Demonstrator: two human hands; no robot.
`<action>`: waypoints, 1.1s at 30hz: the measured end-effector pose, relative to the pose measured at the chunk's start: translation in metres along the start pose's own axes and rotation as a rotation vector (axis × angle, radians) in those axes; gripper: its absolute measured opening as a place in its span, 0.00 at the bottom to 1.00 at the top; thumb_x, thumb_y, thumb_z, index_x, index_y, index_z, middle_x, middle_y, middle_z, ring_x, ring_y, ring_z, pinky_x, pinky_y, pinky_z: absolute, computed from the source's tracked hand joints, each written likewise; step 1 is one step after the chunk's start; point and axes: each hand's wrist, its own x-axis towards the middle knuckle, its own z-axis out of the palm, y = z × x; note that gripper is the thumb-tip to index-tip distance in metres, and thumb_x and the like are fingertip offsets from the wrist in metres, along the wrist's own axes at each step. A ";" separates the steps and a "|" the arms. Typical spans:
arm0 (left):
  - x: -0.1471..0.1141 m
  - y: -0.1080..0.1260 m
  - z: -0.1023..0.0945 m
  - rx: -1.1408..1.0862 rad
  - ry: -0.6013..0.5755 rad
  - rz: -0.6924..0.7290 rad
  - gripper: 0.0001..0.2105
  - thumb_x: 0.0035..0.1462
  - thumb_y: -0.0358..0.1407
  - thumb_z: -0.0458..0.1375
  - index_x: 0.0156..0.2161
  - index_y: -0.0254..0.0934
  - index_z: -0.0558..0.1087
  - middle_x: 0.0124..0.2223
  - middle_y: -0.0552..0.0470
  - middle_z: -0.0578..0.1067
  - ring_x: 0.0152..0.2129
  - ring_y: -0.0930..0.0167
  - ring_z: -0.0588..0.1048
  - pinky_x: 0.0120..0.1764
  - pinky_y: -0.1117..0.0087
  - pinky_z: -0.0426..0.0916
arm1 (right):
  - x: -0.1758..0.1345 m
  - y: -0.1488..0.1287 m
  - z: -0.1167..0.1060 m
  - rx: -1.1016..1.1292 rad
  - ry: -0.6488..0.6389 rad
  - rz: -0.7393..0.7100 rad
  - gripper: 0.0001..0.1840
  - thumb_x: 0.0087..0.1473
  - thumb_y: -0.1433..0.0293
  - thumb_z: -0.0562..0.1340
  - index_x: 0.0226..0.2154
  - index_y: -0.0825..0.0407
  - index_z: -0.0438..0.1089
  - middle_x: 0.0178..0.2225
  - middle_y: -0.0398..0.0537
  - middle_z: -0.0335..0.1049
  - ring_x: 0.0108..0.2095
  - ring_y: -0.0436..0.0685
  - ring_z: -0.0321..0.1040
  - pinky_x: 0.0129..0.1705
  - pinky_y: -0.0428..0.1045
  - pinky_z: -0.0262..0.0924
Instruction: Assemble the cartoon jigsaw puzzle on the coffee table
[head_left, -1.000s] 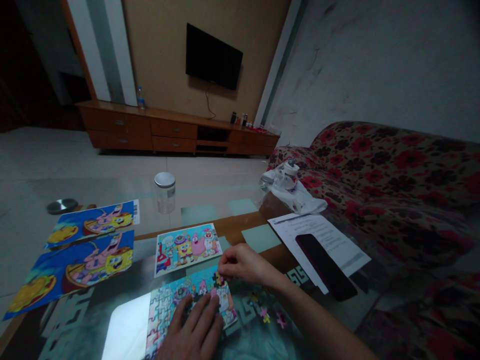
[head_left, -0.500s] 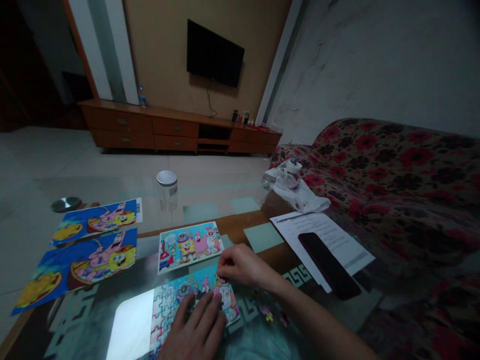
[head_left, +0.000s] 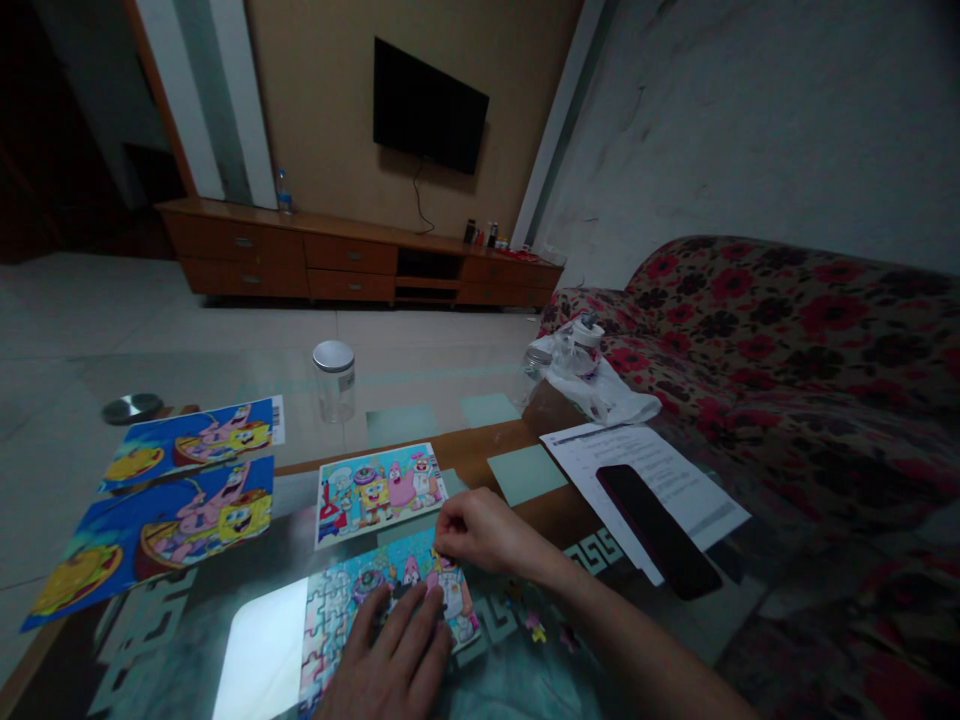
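Note:
A partly assembled jigsaw puzzle (head_left: 326, 610) with cartoon figures lies on the glass table, its pale blank backing board (head_left: 262, 650) showing at the left. Flat across the puzzle's lower middle rests my left hand (head_left: 397, 650), fingers extended and slightly apart, hiding part of the picture. My right hand (head_left: 469, 530) is pinched at the puzzle's upper right edge, with a puzzle piece at the fingertips, mostly hidden by them. Several loose puzzle pieces (head_left: 536, 628) lie right of the puzzle, under my right forearm. Just beyond is a matching picture card (head_left: 382, 492).
Two blue cartoon sheets (head_left: 180, 530) lie at the left, near a round metal lid (head_left: 133, 408). A lidded clear jar (head_left: 335, 385) stands farther back. Printed papers (head_left: 645, 480) with a black phone (head_left: 660, 530) lie at the right, by a plastic bag (head_left: 600, 390). A flowered sofa (head_left: 780, 350) borders the right.

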 end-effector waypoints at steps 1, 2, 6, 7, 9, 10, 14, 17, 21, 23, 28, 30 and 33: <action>0.001 0.000 0.000 0.008 -0.009 0.012 0.21 0.59 0.55 0.49 0.37 0.40 0.74 0.40 0.53 0.80 0.36 0.67 0.74 0.39 0.61 0.60 | 0.000 0.000 0.000 0.007 -0.001 -0.002 0.05 0.44 0.77 0.64 0.24 0.55 0.78 0.19 0.41 0.70 0.22 0.48 0.61 0.23 0.43 0.47; 0.001 0.000 -0.001 0.016 -0.016 0.026 0.21 0.59 0.55 0.49 0.37 0.41 0.74 0.40 0.53 0.80 0.35 0.67 0.75 0.38 0.61 0.61 | 0.000 0.001 0.000 0.016 -0.004 -0.004 0.05 0.44 0.77 0.64 0.24 0.55 0.78 0.19 0.40 0.69 0.22 0.48 0.61 0.23 0.43 0.47; 0.001 0.000 0.000 0.039 -0.051 0.072 0.20 0.60 0.54 0.49 0.36 0.42 0.75 0.39 0.54 0.80 0.33 0.67 0.76 0.34 0.61 0.64 | 0.000 0.005 -0.003 0.079 -0.027 -0.005 0.04 0.44 0.76 0.64 0.24 0.55 0.77 0.18 0.39 0.67 0.22 0.48 0.60 0.22 0.42 0.48; 0.002 0.000 0.000 0.043 -0.057 0.076 0.20 0.60 0.54 0.49 0.36 0.42 0.75 0.39 0.53 0.80 0.33 0.66 0.77 0.33 0.61 0.65 | -0.001 0.006 -0.005 0.101 -0.034 -0.003 0.04 0.44 0.76 0.64 0.24 0.55 0.76 0.18 0.39 0.67 0.22 0.48 0.60 0.22 0.42 0.48; 0.002 0.000 -0.001 0.047 -0.069 0.082 0.19 0.61 0.52 0.48 0.37 0.41 0.75 0.39 0.53 0.80 0.33 0.66 0.77 0.33 0.61 0.65 | -0.002 0.010 -0.011 0.149 -0.042 0.006 0.04 0.45 0.76 0.63 0.23 0.55 0.75 0.19 0.39 0.66 0.22 0.47 0.60 0.22 0.42 0.50; 0.003 0.000 -0.002 0.047 -0.068 0.085 0.18 0.61 0.50 0.48 0.36 0.41 0.75 0.39 0.53 0.80 0.33 0.66 0.77 0.33 0.61 0.65 | -0.003 0.012 -0.015 0.172 -0.041 0.012 0.05 0.45 0.77 0.63 0.23 0.56 0.75 0.19 0.39 0.66 0.22 0.47 0.60 0.23 0.42 0.51; 0.004 0.000 -0.003 0.026 -0.027 0.065 0.14 0.61 0.42 0.49 0.36 0.41 0.75 0.38 0.52 0.80 0.33 0.66 0.76 0.34 0.61 0.65 | -0.013 0.026 -0.031 0.231 0.003 0.047 0.05 0.45 0.76 0.61 0.24 0.55 0.73 0.20 0.40 0.67 0.23 0.48 0.62 0.25 0.42 0.54; -0.003 0.002 0.002 -0.008 -0.002 0.022 0.11 0.60 0.39 0.49 0.38 0.40 0.74 0.40 0.51 0.79 0.36 0.65 0.74 0.37 0.62 0.64 | -0.026 0.041 -0.041 0.262 0.048 0.088 0.04 0.45 0.74 0.61 0.23 0.54 0.72 0.21 0.40 0.67 0.23 0.49 0.62 0.25 0.43 0.54; -0.018 0.006 0.012 -0.037 -0.050 0.017 0.11 0.59 0.36 0.52 0.44 0.40 0.72 0.47 0.51 0.76 0.43 0.66 0.72 0.42 0.64 0.63 | -0.050 0.061 -0.048 0.324 0.085 0.151 0.06 0.48 0.68 0.59 0.24 0.53 0.69 0.20 0.41 0.66 0.21 0.49 0.62 0.24 0.44 0.54; -0.023 0.006 0.015 -0.038 -0.065 0.026 0.11 0.60 0.37 0.52 0.46 0.42 0.71 0.48 0.52 0.76 0.44 0.67 0.71 0.43 0.65 0.63 | -0.063 0.069 -0.051 0.348 0.103 0.173 0.07 0.48 0.67 0.59 0.25 0.53 0.68 0.21 0.42 0.67 0.22 0.50 0.62 0.25 0.44 0.55; -0.024 0.005 0.017 -0.012 -0.045 0.017 0.11 0.62 0.42 0.51 0.46 0.45 0.71 0.48 0.54 0.76 0.45 0.67 0.72 0.46 0.63 0.60 | -0.094 0.086 -0.056 0.339 0.140 0.229 0.07 0.46 0.67 0.59 0.24 0.54 0.68 0.22 0.42 0.66 0.24 0.50 0.61 0.26 0.45 0.54; -0.024 0.006 0.017 -0.006 -0.046 0.021 0.11 0.62 0.43 0.51 0.46 0.46 0.72 0.48 0.55 0.76 0.46 0.68 0.72 0.48 0.64 0.59 | -0.103 0.091 -0.057 0.327 0.141 0.249 0.07 0.46 0.68 0.59 0.24 0.55 0.68 0.22 0.42 0.67 0.24 0.51 0.62 0.27 0.45 0.54; -0.024 0.013 0.017 -0.026 -0.031 0.035 0.10 0.63 0.39 0.51 0.46 0.47 0.72 0.48 0.57 0.76 0.45 0.70 0.72 0.50 0.64 0.58 | -0.112 0.098 -0.056 0.293 0.149 0.271 0.06 0.46 0.71 0.58 0.24 0.55 0.69 0.21 0.42 0.67 0.23 0.51 0.62 0.26 0.45 0.53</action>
